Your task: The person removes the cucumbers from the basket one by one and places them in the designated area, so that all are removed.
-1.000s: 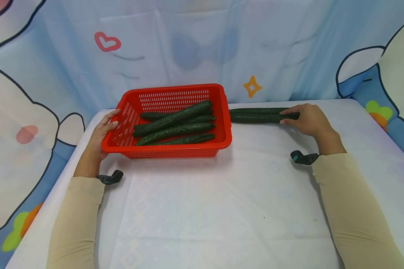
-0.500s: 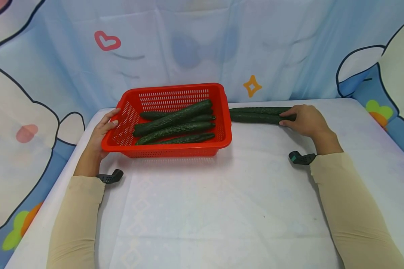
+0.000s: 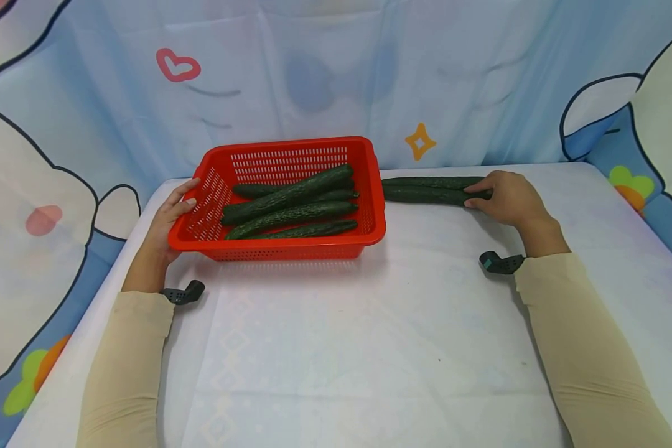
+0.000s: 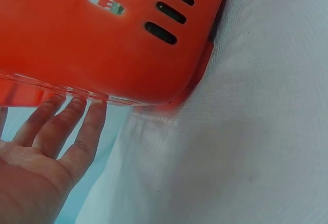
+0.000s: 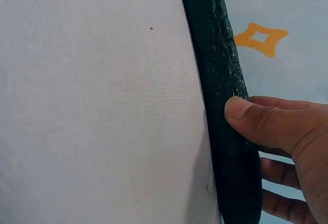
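Observation:
A red plastic basket (image 3: 280, 251) with slotted walls stands at the back of the table, several dark green cucumbers (image 3: 291, 218) lying inside. My left hand (image 3: 161, 231) holds its left end, fingers and thumb at the rim. In the left wrist view, fingertips (image 4: 97, 112) meet the underside of the basket's red edge. To the right of the basket, two more cucumbers lie side by side on the cloth. My right hand (image 3: 512, 198) pinches the right end of the front cucumber (image 3: 425, 195), thumb on the near side; the rear cucumber (image 3: 425, 182) lies just behind it.
A white cloth (image 3: 336, 348) covers the table. Behind its back edge hangs a light blue printed curtain (image 3: 459, 81), with cartoon figures at both sides. Each wrist wears a small black camera, such as the right camera (image 3: 501, 262).
Between one second and half a second ago, the right hand and the front cucumber shifted slightly left. The left hand and basket stay in place.

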### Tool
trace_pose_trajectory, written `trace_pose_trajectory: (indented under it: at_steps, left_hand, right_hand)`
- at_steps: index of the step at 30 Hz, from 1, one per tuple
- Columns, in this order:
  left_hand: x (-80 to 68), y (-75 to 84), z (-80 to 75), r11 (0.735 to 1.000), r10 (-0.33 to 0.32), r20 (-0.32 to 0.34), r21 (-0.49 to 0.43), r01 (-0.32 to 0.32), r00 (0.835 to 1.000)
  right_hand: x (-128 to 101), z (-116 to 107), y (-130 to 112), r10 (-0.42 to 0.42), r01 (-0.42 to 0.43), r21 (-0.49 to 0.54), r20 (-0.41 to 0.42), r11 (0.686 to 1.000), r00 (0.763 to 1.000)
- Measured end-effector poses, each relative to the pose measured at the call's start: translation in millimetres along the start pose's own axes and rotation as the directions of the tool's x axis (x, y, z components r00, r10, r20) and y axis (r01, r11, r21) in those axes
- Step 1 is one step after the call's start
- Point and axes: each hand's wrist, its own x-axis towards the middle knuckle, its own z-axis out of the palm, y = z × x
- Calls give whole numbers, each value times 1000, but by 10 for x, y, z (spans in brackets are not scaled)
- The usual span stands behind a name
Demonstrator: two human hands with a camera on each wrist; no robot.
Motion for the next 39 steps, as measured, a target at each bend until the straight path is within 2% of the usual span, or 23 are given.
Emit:
trace_pose_trajectory:
  at_steps: [9,17,21,25,30,39]
  left_hand:
    - [-7,9,15,1000,-1,1,-14,1,1000]
    - [-15,5,-5,1000,10,21,-23,-10,1000]
    - [-9,4,-5,1000,8,19,-19,-8,1000]
    - [-1,1,-6,1000,7,13,-30,-7,1000]
    - [-2,-3,-13,999,8,8,-46,-8,1000]
    - [3,9,-1,999,3,10,-45,-3,1000]
  right_hand:
    - [-4,-3,-22,8,-8,-11,21,1000,1000]
    - [36,-17,-30,-22,22,-25,40,999,999]
    - [18,-73,-111,-70,70,-5,23,998,997]
    - [-28,-165,-301,-142,142,37,-6,989,990]
    - [-90,-267,-658,-208,208,70,-21,975,978]
    - [-193,-381,-1169,-389,398,71,-115,915,914]
